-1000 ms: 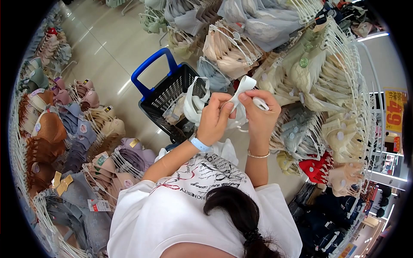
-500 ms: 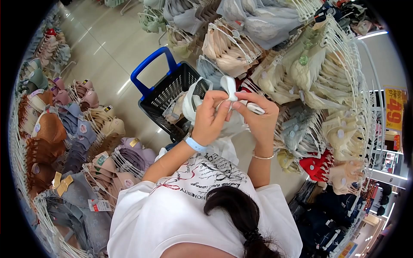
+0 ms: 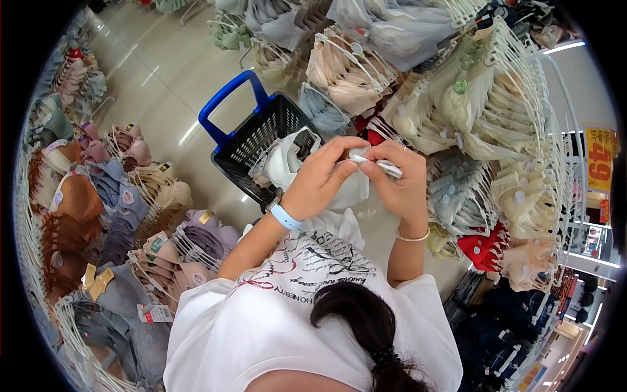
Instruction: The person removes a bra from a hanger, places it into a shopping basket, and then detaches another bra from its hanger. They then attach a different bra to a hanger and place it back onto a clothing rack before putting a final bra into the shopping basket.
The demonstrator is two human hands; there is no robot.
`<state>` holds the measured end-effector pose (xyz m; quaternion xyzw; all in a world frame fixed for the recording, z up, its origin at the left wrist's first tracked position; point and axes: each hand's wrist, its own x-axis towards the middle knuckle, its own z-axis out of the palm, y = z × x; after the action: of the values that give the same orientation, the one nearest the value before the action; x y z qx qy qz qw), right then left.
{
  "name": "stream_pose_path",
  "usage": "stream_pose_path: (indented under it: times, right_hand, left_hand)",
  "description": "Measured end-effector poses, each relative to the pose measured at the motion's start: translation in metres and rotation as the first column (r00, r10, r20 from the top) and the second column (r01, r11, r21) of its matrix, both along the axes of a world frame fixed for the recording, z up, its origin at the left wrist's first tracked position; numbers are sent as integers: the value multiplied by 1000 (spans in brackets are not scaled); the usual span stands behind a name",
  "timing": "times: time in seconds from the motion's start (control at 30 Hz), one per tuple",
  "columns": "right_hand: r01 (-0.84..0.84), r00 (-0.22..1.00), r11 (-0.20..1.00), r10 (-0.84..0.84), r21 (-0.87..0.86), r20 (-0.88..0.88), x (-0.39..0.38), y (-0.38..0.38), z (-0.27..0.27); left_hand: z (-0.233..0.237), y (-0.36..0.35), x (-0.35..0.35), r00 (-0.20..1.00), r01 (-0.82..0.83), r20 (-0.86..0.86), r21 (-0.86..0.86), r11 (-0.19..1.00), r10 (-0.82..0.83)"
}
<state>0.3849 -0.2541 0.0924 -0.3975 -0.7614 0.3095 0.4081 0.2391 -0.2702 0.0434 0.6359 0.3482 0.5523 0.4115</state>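
My left hand [image 3: 320,176] and my right hand [image 3: 400,183] meet in front of my chest, fingers curled and pinching a white bra [image 3: 353,191]. Part of it hangs below my fingers. A pale cup-like part [image 3: 285,162] shows to the left, overlapping the basket in this view. A small white bundled end [image 3: 390,168] sticks out from the fingers of my right hand. My fingers hide most of the part being pinched. A watch and a light blue band are on my left wrist, a bracelet on my right.
Beyond my left hand a black basket [image 3: 243,157] with a blue handle [image 3: 228,91] stands on the tiled floor [image 3: 157,46], items inside. Bra racks flank me: cream bras [image 3: 483,111] on the right, brown ones [image 3: 75,202] on the left. A yellow price sign [image 3: 597,163] hangs far right.
The white strap loop that stood up between my fingers is down and gathered in them. My left hand has turned, its back now facing up more, and the pale cup-like part has dropped slightly.
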Motion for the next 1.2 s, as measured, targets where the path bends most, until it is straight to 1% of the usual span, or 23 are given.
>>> stream_pose_path:
  times: [0.03, 0.1, 0.13, 0.2, 0.23, 0.27, 0.3, 0.37, 0.4, 0.43, 0.5, 0.53, 0.6, 0.63, 0.7, 0.73, 0.8, 0.83, 0.9, 0.97, 1.07, 1.17, 1.2]
  right_hand:
    - [-4, 1000, 999, 4, -35, -13, 2, 0, -1]
    - [-13, 1000, 998, 11, -69, -27, 6, 2, -1]
    - [-21, 998, 996, 15, -91, -66, 8, 2, -1]
    - [-27, 994, 993, 15, -113, -106, 10, 3, 2]
    - [-114, 984, 967, 78, -227, -161, 11, 4, 6]
    - [-203, 966, 921, 133, -333, -222, 12, 6, 9]
    - [-199, 966, 922, 129, -332, -222, 14, 10, 8]
    - [-380, 919, 849, 302, -366, -254, 18, 21, 5]
    - [-430, 898, 787, 323, -442, -298, 19, 22, 4]
    - [-429, 898, 788, 322, -442, -299, 19, 22, 2]
    - [-498, 859, 775, 381, -389, -342, 18, 22, -3]
    - [-499, 859, 773, 381, -392, -343, 18, 21, -4]
    - [-425, 897, 813, 318, -398, -308, 17, 19, -4]
    - [-425, 897, 813, 317, -399, -309, 17, 19, -6]
    - [-463, 879, 823, 381, -328, -285, 16, 20, -11]
    - [-462, 880, 824, 380, -328, -285, 13, 19, -11]
    - [-461, 843, 827, 293, -323, -451, 8, 16, -10]
    - [-455, 845, 829, 287, -324, -451, 11, 17, -9]
    - [-353, 891, 811, 139, -467, -432, 20, 22, -5]
    - [-316, 904, 846, 130, -430, -408, 21, 27, 4]
    - [-269, 962, 896, 234, -353, -140, 14, 35, 32]
    - [-342, 940, 857, 305, -386, -155, -8, 43, 41]
    - [-354, 934, 828, 287, -435, -214, -18, 43, 42]
  left_hand:
    - [-3, 2, -1, 1000, -3, 0, 2, 1000, 3]
    - [-13, 5, -4, 986, -17, -163, 143, 990, 40]
    - [-12, 5, -4, 986, -18, -163, 144, 989, 42]
    - [-8, 6, -4, 993, 82, -96, 205, 975, -63]
    - [-4, 2, -5, 993, 84, -97, 205, 975, -65]
    - [1, -5, -5, 976, 216, 44, -31, 976, -214]
    - [4, -9, -6, 923, 367, 213, -242, 898, -320]
    - [0, -8, -9, 890, 440, 256, -266, 858, -377]
    - [-1, -8, -9, 854, 505, 301, -287, 814, -424]
    - [-2, -8, -9, 854, 506, 301, -287, 813, -425]
    - [-3, -10, -9, 782, 587, 442, -285, 757, -440]
    - [-3, -11, -9, 782, 587, 444, -287, 757, -438]
    - [-1, -13, -9, 693, 659, 568, -249, 709, -445]
    - [0, -14, -8, 693, 660, 568, -249, 709, -445]
    - [2, -16, -3, 789, 533, 532, -344, 773, -307]
    - [0, -17, -4, 789, 534, 532, -344, 772, -308]
    - [-6, -16, -5, 805, 450, 560, -361, 817, -196]
    - [-7, -15, -5, 803, 455, 561, -361, 814, -201]
    - [-10, -12, -8, 875, 336, 461, -364, 869, -145]
    - [-20, -9, -8, 872, 360, 455, -350, 865, -179]
    - [-29, -7, -5, 900, 429, 269, -419, 800, -342]
    - [-24, -8, 11, 904, 407, 274, -318, 856, -328]
    - [-30, -8, 12, 883, 456, 268, -290, 841, -387]
